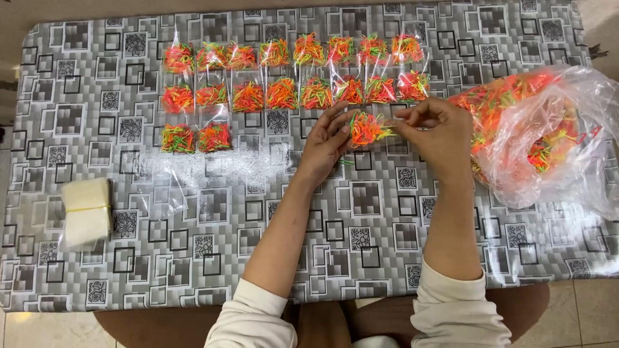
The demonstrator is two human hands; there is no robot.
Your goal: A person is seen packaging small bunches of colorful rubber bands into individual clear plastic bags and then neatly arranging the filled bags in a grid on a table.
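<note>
1. Eighteen filled packets of coloured bands on the table: eight in the far row, eight in the middle row, two in the near row at left.
2. One big bag, right.
3. One stack of empty packets, near left.
4. One bunch in hand.

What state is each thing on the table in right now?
Small packet: filled with bands, pinched between both hands.
Left hand: gripping the packet.
Right hand: gripping the packet.
Big bag: open, part full.
Finished packets: laid in rows.
Empty sleeves stack: banded, untouched.

Background bits on the table

Banded stack of clear empty sleeves at 9 o'clock, grey square-patterned table cover underneath.
</note>
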